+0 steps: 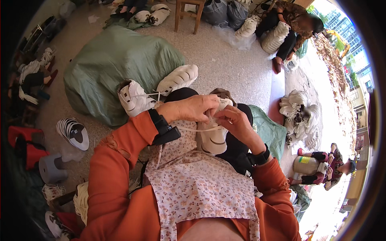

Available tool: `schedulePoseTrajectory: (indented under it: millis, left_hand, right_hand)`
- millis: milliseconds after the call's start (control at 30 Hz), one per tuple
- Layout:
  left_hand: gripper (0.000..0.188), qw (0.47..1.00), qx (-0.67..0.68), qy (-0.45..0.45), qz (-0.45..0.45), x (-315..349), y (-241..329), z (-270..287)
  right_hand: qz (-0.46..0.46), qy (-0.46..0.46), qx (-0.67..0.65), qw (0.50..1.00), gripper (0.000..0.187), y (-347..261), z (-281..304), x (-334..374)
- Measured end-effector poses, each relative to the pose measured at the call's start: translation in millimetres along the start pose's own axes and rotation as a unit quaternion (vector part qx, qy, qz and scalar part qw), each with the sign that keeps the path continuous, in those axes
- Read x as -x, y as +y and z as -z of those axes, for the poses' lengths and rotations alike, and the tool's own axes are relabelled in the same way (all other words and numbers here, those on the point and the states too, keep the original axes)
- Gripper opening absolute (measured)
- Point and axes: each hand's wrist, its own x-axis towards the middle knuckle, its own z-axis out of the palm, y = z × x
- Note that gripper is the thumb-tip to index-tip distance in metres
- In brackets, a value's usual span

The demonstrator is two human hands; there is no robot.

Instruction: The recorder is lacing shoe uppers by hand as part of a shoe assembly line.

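A: How are the items placed, from left to right, and why?

B: A nested stack of white shoe pieces lies on the floor, presumably nested to save space. A loose white shoe and a nested row of white uppers lie at the near edge of a green sack, likely for easy reach. The work shoe rests on the lap, against the floral apron; this support appears to free the hands for the lace.

A: What is the state of the hands?

B: The left hand has its thumb and fingertips drawn together, apparently pinching the lace above the shoe. The right hand pinches the lace just beside it. A strand bows below the fingers, across the shoe. The exact contact points are partly hidden.

A: State the quantities, left to right.

B: Nested stack: 1, layers not reliably countable. Green sack: 1. Loose shoe: 1. Nested row: 1. Work shoe: 1, with 2 hands at it. White pile on the right: 1, pieces too overlapped to count. Seated co-workers on the right: 2.
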Motion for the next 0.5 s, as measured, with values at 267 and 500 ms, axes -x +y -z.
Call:
schedulePoseTrajectory:
  millis: [267,500]
  left_hand:
    - [0.026,0.998,0.029,0.046,-0.007,1,-3,-9]
    - [0.029,0.993,-0.013,0.034,0.108,-1,30,-19]
  right_hand:
    - [0.116,0.016,0.074,0.99,0.012,-4,-9,-8]
    - [-0.129,0.263,0.281,0.914,0.01,34,87,1]
